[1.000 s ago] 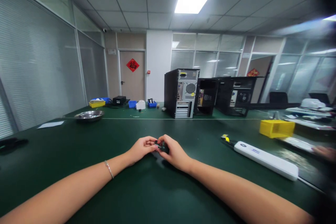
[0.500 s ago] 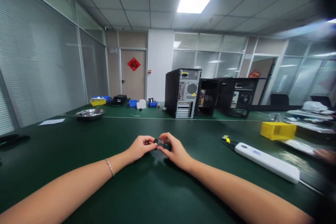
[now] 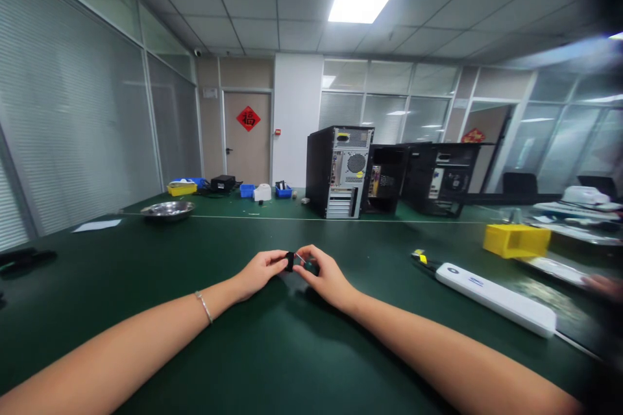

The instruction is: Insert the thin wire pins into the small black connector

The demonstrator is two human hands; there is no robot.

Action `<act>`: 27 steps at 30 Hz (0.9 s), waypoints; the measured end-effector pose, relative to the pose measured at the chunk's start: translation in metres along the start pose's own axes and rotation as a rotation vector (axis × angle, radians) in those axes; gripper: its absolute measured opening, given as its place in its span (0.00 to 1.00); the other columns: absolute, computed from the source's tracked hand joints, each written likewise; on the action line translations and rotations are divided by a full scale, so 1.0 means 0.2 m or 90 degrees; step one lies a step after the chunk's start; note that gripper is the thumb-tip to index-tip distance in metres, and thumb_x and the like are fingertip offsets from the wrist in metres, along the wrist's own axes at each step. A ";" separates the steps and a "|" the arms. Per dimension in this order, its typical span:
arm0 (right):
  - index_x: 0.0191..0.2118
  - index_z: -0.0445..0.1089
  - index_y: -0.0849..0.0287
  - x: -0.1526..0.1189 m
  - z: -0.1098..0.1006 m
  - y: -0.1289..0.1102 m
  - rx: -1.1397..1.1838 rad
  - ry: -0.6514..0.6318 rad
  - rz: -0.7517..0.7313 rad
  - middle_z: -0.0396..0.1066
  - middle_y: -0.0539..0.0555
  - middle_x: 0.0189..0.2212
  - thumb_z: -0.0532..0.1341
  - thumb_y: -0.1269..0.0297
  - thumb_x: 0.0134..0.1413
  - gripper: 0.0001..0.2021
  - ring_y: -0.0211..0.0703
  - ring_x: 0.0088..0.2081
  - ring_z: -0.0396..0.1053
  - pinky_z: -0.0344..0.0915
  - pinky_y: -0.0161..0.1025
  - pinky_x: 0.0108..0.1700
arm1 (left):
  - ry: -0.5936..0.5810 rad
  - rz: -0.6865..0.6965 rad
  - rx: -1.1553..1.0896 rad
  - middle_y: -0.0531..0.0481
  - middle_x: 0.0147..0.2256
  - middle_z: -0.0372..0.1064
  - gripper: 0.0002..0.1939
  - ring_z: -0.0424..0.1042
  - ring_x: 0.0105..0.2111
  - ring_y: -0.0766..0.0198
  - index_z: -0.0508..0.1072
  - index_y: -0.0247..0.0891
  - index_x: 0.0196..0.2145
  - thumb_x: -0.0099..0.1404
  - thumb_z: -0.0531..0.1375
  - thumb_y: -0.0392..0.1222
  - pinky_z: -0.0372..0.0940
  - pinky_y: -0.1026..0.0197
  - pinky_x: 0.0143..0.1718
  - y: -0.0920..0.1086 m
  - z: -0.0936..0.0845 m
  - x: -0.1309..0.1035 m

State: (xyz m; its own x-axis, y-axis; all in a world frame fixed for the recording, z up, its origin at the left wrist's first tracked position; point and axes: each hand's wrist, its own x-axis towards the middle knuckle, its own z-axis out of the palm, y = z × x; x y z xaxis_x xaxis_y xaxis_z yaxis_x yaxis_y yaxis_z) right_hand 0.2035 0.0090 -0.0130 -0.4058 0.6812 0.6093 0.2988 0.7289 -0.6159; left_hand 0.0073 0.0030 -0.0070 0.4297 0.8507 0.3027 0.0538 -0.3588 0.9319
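In the middle of the head view, my left hand point(image 3: 263, 271) pinches a small black part point(image 3: 289, 262) between thumb and fingers. Its exact kind is too small to make out. Facing it, my right hand point(image 3: 325, 277) is closed around a small screwdriver point(image 3: 310, 267) with a dark green handle and a thin metal shaft. The shaft points up and left toward the black part; whether the tip touches it, I cannot tell. Both hands are just above the green table point(image 3: 272, 350). My right fingers partly hide the handle.
A white power strip point(image 3: 496, 298) lies on the right, with a yellow bin point(image 3: 516, 241) behind it. Computer towers point(image 3: 341, 172) stand at the back. A metal dish point(image 3: 168, 210) and blue bins point(image 3: 247, 191) sit back left. Another person's hand point(image 3: 601, 286) shows blurred at the far right.
The black part has turned slightly in my left fingers and shows a plainer dark face. The screwdriver's shaft shows more clearly. Both arms have barely moved.
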 end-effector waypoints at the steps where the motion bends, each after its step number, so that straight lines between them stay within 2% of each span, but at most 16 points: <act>1: 0.41 0.66 0.58 0.00 0.00 0.00 0.002 -0.002 0.001 0.69 0.52 0.37 0.61 0.63 0.55 0.09 0.40 0.38 0.67 0.65 0.38 0.42 | 0.002 0.001 0.000 0.45 0.38 0.76 0.19 0.70 0.39 0.58 0.76 0.35 0.45 0.61 0.60 0.50 0.62 0.58 0.44 -0.01 0.00 0.00; 8: 0.40 0.66 0.58 0.00 0.00 0.00 -0.007 -0.020 -0.001 0.70 0.51 0.36 0.61 0.62 0.55 0.08 0.39 0.37 0.66 0.64 0.37 0.42 | 0.019 0.003 0.039 0.45 0.38 0.77 0.18 0.71 0.38 0.57 0.78 0.35 0.42 0.63 0.58 0.50 0.62 0.58 0.44 -0.01 -0.01 0.00; 16: 0.37 0.67 0.58 0.00 0.00 0.01 -0.029 -0.035 0.014 0.70 0.50 0.32 0.61 0.61 0.55 0.07 0.38 0.34 0.65 0.64 0.36 0.40 | 0.054 0.026 0.151 0.44 0.41 0.76 0.14 0.71 0.43 0.54 0.77 0.35 0.40 0.61 0.59 0.45 0.62 0.56 0.47 -0.03 -0.02 0.01; 22: 0.38 0.68 0.58 0.00 0.01 0.03 -0.044 -0.045 0.018 0.70 0.50 0.33 0.62 0.61 0.54 0.08 0.38 0.34 0.66 0.63 0.36 0.40 | 0.078 0.021 0.139 0.47 0.39 0.75 0.12 0.70 0.42 0.57 0.74 0.37 0.39 0.63 0.56 0.44 0.61 0.57 0.48 -0.03 -0.01 0.01; 27: 0.39 0.69 0.58 -0.01 0.01 0.01 -0.062 -0.055 0.029 0.71 0.50 0.34 0.63 0.61 0.53 0.09 0.38 0.35 0.67 0.63 0.36 0.40 | 0.092 -0.009 0.092 0.49 0.36 0.73 0.13 0.71 0.37 0.58 0.70 0.38 0.41 0.62 0.57 0.47 0.64 0.57 0.43 -0.05 0.00 0.02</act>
State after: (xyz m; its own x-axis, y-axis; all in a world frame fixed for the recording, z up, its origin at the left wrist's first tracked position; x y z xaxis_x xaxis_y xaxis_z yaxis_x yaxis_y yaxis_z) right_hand 0.2032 0.0096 -0.0163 -0.4618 0.7086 0.5336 0.4000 0.7033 -0.5877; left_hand 0.0074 0.0095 -0.0147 0.2951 0.8983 0.3256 0.1926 -0.3897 0.9006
